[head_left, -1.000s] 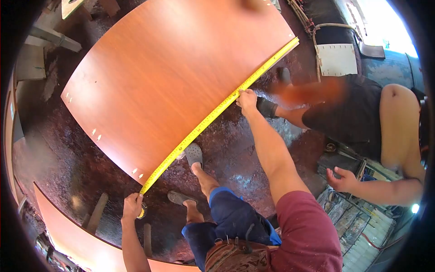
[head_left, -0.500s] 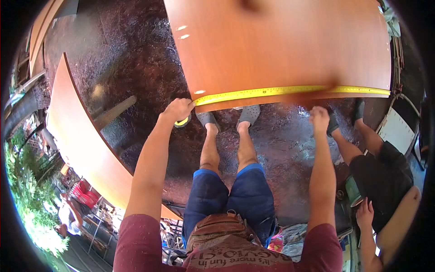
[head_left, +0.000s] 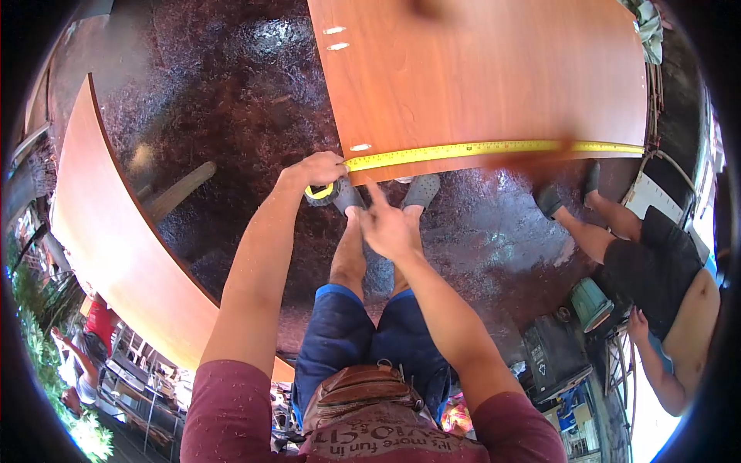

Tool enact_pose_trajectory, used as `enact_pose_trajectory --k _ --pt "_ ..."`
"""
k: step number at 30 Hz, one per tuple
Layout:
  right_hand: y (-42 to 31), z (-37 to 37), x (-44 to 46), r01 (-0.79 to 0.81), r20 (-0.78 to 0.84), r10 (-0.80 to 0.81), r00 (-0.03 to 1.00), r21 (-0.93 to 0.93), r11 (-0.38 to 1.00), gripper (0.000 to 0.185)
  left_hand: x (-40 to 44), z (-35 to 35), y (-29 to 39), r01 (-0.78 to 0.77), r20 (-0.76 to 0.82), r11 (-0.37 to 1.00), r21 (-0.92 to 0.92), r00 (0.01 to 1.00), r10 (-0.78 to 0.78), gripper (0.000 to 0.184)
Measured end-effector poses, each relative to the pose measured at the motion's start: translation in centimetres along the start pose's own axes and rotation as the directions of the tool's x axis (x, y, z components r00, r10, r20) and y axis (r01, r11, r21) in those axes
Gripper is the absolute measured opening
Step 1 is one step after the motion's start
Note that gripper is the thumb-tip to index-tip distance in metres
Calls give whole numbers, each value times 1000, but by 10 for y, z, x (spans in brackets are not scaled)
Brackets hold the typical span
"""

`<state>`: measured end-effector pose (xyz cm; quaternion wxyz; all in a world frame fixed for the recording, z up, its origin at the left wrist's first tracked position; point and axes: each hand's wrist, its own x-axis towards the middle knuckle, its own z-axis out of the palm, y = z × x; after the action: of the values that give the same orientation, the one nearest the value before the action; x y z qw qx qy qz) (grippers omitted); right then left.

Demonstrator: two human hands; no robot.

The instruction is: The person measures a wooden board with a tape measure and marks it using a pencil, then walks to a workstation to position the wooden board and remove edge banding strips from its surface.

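Observation:
Across the near edge of a wood-grain board (head_left: 494,85), a yellow tape measure (head_left: 463,150) is stretched out from the left corner to the right side. My left hand (head_left: 312,174) is closed on the tape at that left corner, its black and yellow case just below the fingers. My right hand (head_left: 387,229) hovers just below the board's edge, index finger stretched toward it and the other fingers partly curled. I see nothing in that hand. White slots mark the board's left side.
A second curved-looking panel (head_left: 123,224) stands at left, beside a wooden post (head_left: 181,190). To the right, another person (head_left: 656,270) in dark shorts is close to a green bucket (head_left: 591,303). A black crate (head_left: 552,359) sits below. The floor (head_left: 255,100) is dark and wet-looking.
My right hand has swung left from below the tape's right part to near the board's left corner, its index finger now extended. My left hand stays at the tape. The view has shifted slightly.

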<state>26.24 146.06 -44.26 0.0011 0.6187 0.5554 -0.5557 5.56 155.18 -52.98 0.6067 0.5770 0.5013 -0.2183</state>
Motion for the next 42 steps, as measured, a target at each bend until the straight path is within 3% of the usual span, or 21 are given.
enact_pose_trajectory --k 1,4,10,16,20,25,31,34,42 --pt "-14 9 14 -28 79 25 997 38 999 75 -1 -1 0 -3 -2 1000 -7 1000 3 43" --pt "-39 25 49 -18 99 29 995 -109 994 84 6 4 -7 47 -34 999 -5 998 -47 41" --pt "-51 26 64 -119 155 163 974 -259 958 84 2 -5 -5 11 11 996 -89 1000 -10 40" --pt "-59 19 69 -110 184 178 967 -330 938 86 -9 2 -12 -125 -122 990 -67 986 117 44" --pt "-57 19 67 -99 188 170 967 -336 936 87 -12 6 -11 -112 -157 988 -109 983 94 44" --pt "-36 24 55 -47 131 86 988 -274 961 91 -1 6 -16 -138 -120 987 -86 985 127 43" --pt "-11 10 35 -169 41 169 985 -17 985 94 -8 -5 2 -50 -71 999 2 996 50 43" --pt "-19 4 42 -152 46 152 987 -19 988 94 -8 -5 6 28 -61 999 -25 998 -30 43" --pt "1 14 56 -203 38 200 979 96 975 92 1 0 0 44 -47 999 -16 998 -45 42"
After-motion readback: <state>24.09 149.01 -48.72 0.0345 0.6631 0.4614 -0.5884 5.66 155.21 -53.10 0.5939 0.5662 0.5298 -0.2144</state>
